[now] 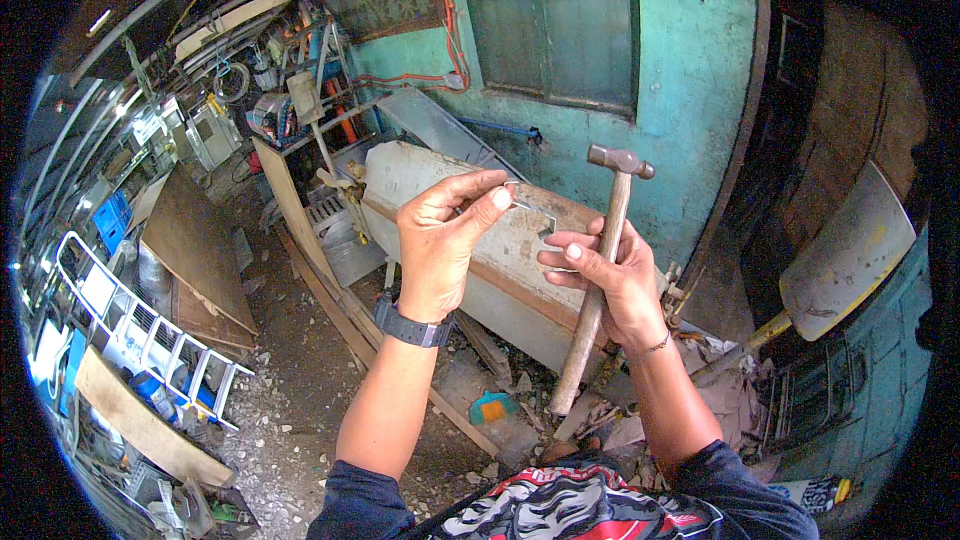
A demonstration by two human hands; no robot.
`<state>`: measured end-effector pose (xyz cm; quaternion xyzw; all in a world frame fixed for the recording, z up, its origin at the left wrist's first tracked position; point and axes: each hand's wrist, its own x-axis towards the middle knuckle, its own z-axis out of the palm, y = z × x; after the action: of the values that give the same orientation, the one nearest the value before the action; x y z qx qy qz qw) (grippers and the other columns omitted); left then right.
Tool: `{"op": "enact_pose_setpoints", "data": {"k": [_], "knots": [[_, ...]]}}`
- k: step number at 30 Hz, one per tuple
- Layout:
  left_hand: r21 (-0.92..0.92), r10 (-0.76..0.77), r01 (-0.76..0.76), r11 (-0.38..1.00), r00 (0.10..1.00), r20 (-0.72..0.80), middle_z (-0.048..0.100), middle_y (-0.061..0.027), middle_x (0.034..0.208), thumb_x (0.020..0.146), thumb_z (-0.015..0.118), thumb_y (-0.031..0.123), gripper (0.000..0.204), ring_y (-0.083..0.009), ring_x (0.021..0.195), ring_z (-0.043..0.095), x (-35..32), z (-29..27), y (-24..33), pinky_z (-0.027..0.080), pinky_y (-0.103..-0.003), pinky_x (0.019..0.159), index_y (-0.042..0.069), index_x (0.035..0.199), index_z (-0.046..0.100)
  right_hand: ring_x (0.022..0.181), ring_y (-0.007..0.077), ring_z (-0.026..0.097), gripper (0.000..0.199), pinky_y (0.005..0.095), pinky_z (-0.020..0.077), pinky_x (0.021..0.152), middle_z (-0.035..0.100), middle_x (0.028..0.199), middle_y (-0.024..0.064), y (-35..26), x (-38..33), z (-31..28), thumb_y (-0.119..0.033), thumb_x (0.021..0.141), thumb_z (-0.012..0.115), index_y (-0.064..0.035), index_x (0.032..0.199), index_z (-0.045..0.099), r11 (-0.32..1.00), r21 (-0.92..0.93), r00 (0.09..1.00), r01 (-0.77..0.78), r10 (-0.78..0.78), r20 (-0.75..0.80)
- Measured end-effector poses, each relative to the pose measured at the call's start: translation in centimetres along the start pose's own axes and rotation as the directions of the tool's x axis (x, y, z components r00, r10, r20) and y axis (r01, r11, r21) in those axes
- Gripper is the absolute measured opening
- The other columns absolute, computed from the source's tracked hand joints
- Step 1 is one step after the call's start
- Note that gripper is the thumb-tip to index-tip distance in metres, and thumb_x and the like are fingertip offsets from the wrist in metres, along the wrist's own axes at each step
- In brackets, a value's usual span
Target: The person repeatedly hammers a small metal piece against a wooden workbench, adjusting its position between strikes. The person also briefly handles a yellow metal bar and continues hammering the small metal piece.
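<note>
My left hand, raised over the worn white box, pinches a thin bent metal wire between thumb and fingertips. The wire's far end reaches toward the fingertips of my right hand; whether they touch it, I cannot tell. A hammer with a dark metal head and wooden handle rests in my right hand, head up and handle slanting down to the left. My right thumb lies across the handle. Below both hands is the long white box, with a brown strip along its near edge.
A teal wall with a window stands behind the box. Long wooden boards lean at its left, and an aluminium ladder lies farther left. Gravel and debris cover the floor. A grey shovel-like blade stands at right.
</note>
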<state>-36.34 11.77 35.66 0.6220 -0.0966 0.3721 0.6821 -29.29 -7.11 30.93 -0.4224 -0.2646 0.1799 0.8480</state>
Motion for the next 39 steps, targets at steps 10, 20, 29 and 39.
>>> {"op": "enact_pose_setpoints", "data": {"k": [10,20,29,39], "knots": [[0.022,0.021,-0.022,1.000,1.000,0.018,0.073,-0.0130,0.106,0.089,0.075,0.003,0.022,-0.0204,0.097,0.072,0.8,0.5,0.0,0.057,-0.030,0.088,-0.002,0.110,0.070,0.095,0.0351,0.073,0.035,0.0429,0.0646,0.076,0.069,0.107,0.0221,-0.5,1.4,1.3,0.000,0.092,0.070,-0.0039,0.114,0.044,0.997,0.043,0.998,0.068,-0.068,0.014],[0.022,0.025,-0.026,0.999,0.999,0.030,0.074,-0.0126,0.102,0.089,0.075,0.005,0.023,-0.0193,0.094,0.072,0.8,0.8,-0.1,0.057,-0.030,0.084,-0.001,0.110,0.071,0.094,0.0349,0.073,0.036,0.0415,0.0647,0.075,0.070,0.104,0.0207,-0.7,1.2,1.2,-0.001,0.090,0.072,-0.0044,0.114,0.046,0.996,0.058,0.998,0.061,-0.062,0.021],[-0.031,-0.037,0.039,0.999,0.998,0.040,0.074,-0.0116,0.104,0.092,0.072,0.007,0.021,-0.0174,0.096,0.070,0.5,0.9,0.4,0.056,-0.029,0.087,-0.003,0.111,0.071,0.091,0.0339,0.074,0.036,0.0391,0.0651,0.073,0.072,0.099,0.0189,-0.5,1.2,1.5,0.000,0.089,0.072,-0.0045,0.114,0.047,0.995,0.037,0.996,0.091,-0.091,-0.004],[-0.005,-0.009,0.009,1.000,0.997,0.081,0.073,-0.0111,0.105,0.094,0.068,0.003,0.022,-0.0164,0.097,0.070,0.6,0.8,0.4,0.054,-0.028,0.087,-0.003,0.115,0.070,0.091,0.0349,0.073,0.041,0.0409,0.0651,0.074,0.069,0.101,0.0215,-0.6,1.4,1.2,-0.001,0.088,0.074,-0.0018,0.114,0.042,0.997,0.037,0.997,0.073,-0.073,0.005]]}}
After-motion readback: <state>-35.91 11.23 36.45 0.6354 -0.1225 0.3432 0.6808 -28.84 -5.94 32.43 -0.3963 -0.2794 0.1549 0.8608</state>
